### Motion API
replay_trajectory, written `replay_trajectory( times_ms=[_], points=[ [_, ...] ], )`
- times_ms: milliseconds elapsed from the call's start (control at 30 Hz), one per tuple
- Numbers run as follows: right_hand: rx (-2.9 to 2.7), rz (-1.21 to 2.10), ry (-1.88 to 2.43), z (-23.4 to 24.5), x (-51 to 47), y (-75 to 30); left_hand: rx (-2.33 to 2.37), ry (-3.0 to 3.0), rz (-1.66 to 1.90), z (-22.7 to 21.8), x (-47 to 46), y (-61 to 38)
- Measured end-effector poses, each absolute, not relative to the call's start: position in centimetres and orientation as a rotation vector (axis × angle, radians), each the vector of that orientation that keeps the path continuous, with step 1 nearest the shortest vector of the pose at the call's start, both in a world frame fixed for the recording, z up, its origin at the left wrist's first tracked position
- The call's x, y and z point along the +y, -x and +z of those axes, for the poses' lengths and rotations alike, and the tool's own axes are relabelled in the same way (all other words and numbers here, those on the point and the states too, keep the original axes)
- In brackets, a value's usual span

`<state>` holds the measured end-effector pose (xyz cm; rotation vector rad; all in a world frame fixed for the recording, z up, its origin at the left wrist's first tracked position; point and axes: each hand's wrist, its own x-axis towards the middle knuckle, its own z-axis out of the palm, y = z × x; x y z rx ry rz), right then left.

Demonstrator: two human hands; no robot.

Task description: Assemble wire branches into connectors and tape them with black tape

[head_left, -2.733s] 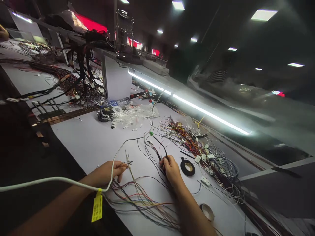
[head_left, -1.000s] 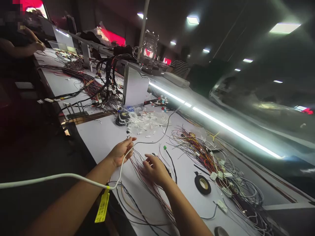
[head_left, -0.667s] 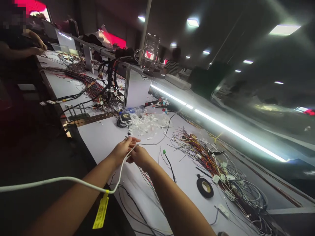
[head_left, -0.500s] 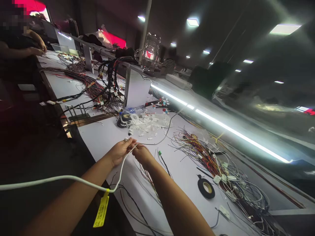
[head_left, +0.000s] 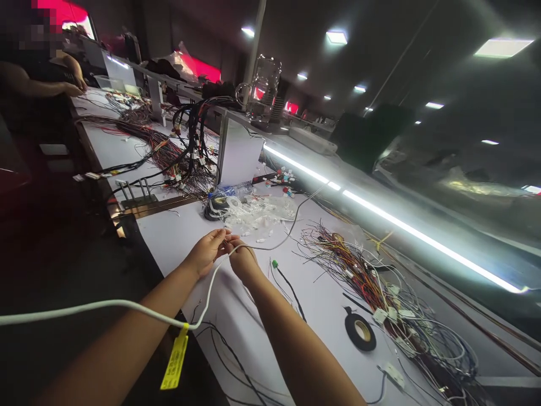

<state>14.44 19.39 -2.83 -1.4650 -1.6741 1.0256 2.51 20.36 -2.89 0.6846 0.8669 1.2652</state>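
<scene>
My left hand [head_left: 208,252] and my right hand [head_left: 244,261] meet above the white table [head_left: 177,228], fingertips pinched together. Whatever lies in the left fingers is too small to make out. Thin wires trail beneath my right hand, partly hidden by the wrist. A white cable [head_left: 127,304] with a yellow tag [head_left: 174,360] runs from the left across my left forearm, passes in front of the hands and leads up toward the light bar [head_left: 393,224]. Just right of my right hand lies a black cable with a green connector [head_left: 275,264].
Clear plastic bags with small white parts [head_left: 257,213] lie beyond the hands. On the right are a wire bundle [head_left: 359,265] and a black tape roll [head_left: 360,331]. Dark harnesses [head_left: 192,135] hang over the left bench, where another person's hands [head_left: 76,84] are busy.
Both hands have shifted slightly up and stay pinched together. The small pale piece seen at my left fingertips before is now hidden. The view has turned a little left.
</scene>
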Motion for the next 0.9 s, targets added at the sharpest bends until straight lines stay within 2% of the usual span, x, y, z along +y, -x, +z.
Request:
replay_trajectory(
  times_ms=[233,433,567,733,900],
  points=[
    [-1.506,1.24,1.367,-3.2,19.2,-14.3,0.898,-0.605,1.253,-3.7,20.0,-2.8],
    [-1.347,1.358,1.247,-2.9,18.5,-14.2,1.145,-1.14,1.25,-3.5,19.7,-2.6],
    [-1.127,1.442,1.177,-3.5,18.6,-14.6,1.086,-1.098,1.173,-3.7,19.3,-3.0],
    [-0.67,1.308,1.085,-4.0,19.5,-20.8,1.302,-1.429,1.021,-5.9,19.7,-2.9],
    [-0.457,1.131,0.859,-3.4,16.4,-30.6,1.387,-1.643,1.079,-7.2,21.9,-2.6]
  ],
)
